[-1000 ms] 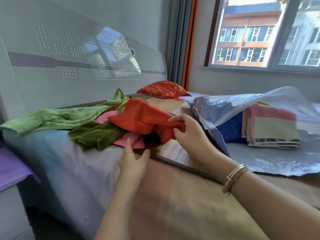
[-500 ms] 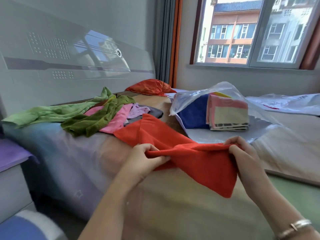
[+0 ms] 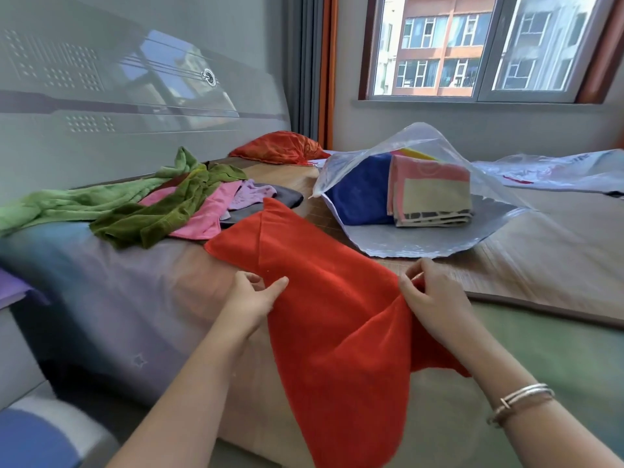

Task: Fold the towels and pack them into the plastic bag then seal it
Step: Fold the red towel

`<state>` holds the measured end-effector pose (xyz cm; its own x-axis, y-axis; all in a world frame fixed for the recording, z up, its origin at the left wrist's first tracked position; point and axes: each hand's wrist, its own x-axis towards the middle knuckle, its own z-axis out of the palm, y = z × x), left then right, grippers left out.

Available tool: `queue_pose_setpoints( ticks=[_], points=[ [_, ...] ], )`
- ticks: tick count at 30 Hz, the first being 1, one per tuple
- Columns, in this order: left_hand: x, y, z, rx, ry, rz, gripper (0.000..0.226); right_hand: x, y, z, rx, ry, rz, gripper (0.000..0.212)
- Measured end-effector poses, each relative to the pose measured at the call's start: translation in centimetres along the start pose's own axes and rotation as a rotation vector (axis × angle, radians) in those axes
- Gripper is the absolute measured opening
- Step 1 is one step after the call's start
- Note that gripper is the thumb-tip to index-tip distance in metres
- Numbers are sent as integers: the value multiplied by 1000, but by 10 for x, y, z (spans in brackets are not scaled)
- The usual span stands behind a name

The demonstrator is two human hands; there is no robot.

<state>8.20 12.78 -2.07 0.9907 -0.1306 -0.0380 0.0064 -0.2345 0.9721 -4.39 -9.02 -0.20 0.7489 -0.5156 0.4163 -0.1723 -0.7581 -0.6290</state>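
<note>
Daylight is falling across the bed (image 3: 101,292), where the red towel (image 3: 324,298) is stretching crosswise between both hands, left hand (image 3: 251,298) and right hand (image 3: 435,298) each pinching an edge; the plastic bag (image 3: 422,244) is lying beyond, nearer the right.

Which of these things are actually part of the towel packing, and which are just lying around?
Part of the job: red towel, held by left hand and right hand; unfolded towel pile; plastic bag; folded towels inside.

Lying about: orange pillow; second plastic sheet.
</note>
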Motion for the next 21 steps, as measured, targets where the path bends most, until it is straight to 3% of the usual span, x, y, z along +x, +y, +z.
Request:
queue_pose_setpoints(
  ticks=[3, 5, 7, 11, 13, 17, 21],
  points=[
    [14, -6, 2, 23, -1, 7, 46, 3, -6, 2, -199, -38, 54, 20],
    [17, -7, 3, -6, -63, -12, 25, 5, -10, 2, -281, -85, 77, 27],
    [16, -5, 3, -65, -125, -59, 9, 8, -12, 1, -278, -143, 117, 28],
    [4, 5, 3, -230, -193, -108, 4, 7, -17, -3, -101, -209, 105, 10],
    [-7, 10, 3, -352, -277, -128, 24, 4, -23, -1, 13, -273, 27, 11],
    [-22, 16, 8, -461, -367, -145, 53, -14, -39, 16, 100, -412, -150, 34],
    [-25, 15, 14, -445, -365, -171, 55, -31, -61, 20, 188, -634, -285, 42]
  ],
)
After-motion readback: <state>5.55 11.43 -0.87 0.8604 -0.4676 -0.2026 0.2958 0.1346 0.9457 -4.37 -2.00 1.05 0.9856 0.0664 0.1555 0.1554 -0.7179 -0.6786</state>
